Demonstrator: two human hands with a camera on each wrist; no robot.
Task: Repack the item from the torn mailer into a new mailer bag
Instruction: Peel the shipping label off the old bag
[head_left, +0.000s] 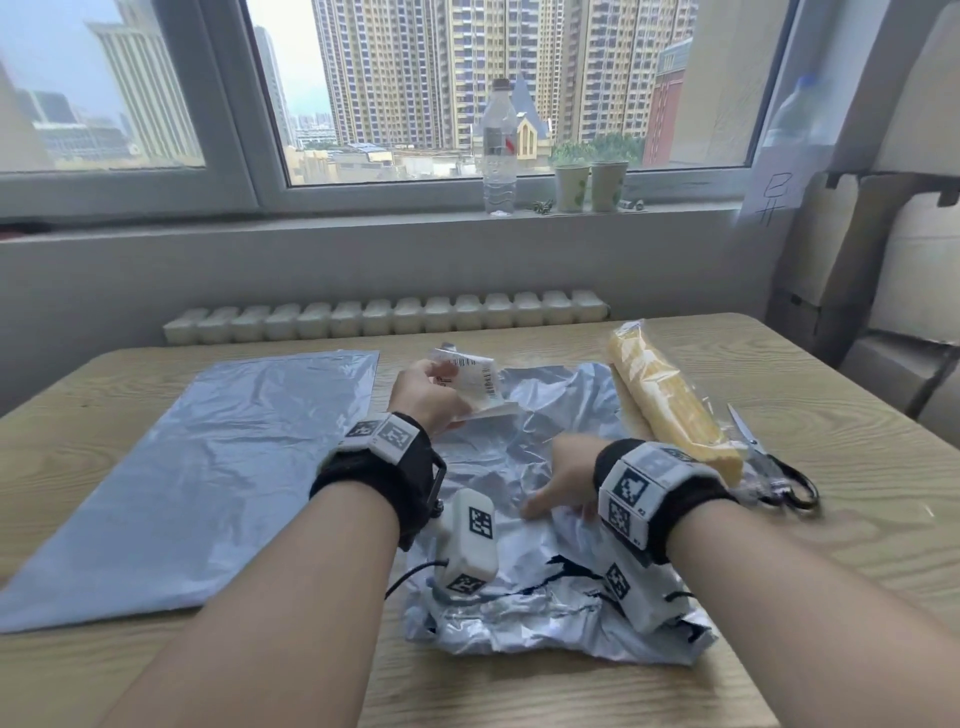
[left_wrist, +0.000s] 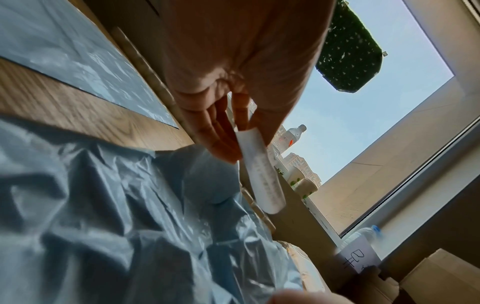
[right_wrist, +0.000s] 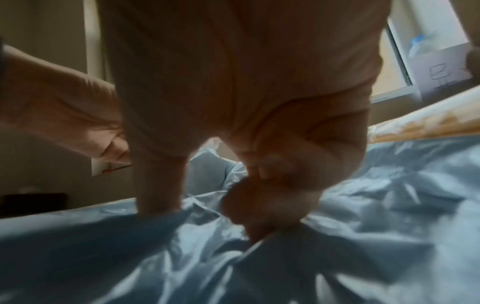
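My left hand (head_left: 447, 382) is raised over the table and pinches a white printed label (head_left: 475, 376), which hangs from the fingertips (left_wrist: 235, 131) in the left wrist view as the label (left_wrist: 262, 174). The crumpled silver torn mailer (head_left: 498, 457) lies in the middle of the table. My right hand (head_left: 558, 493) is on it, thumb down and curled fingers (right_wrist: 272, 205) bunching the plastic (right_wrist: 363, 226). A long yellow item (head_left: 670, 400) in clear wrap lies right of the torn mailer. The new mailer (head_left: 208, 467) lies flat at the left.
Scissors (head_left: 779, 473) lie beside the yellow item near the right edge of the wooden table (head_left: 831, 545). On the windowsill stand a water bottle (head_left: 500, 150) and two paper cups (head_left: 587, 187). Cardboard boxes (head_left: 883, 260) are stacked at the right.
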